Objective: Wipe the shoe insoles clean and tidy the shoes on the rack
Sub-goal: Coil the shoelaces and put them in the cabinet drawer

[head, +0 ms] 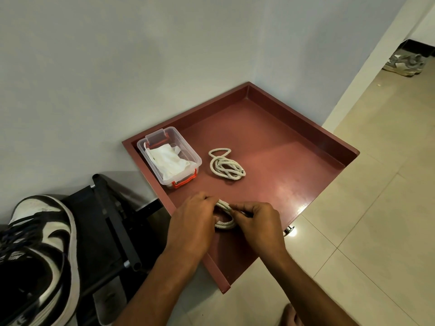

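Both hands, left hand (191, 222) and right hand (260, 225), pinch a coiled white lace (224, 214) over the red tray (306, 147)

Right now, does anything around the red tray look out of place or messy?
Two things. A grey sneaker lies alone on the floor far from the rack, and a white lace sits in a loose coil on the red tray. Both hands, left and right, are gripping a second lace.

A black-and-white sneaker (44, 252) with dark laces rests on the black shoe rack (113, 222), toe pointing away. A clear plastic box (169, 158) with red latches, lid off, holds crumpled white wipes (168, 161).
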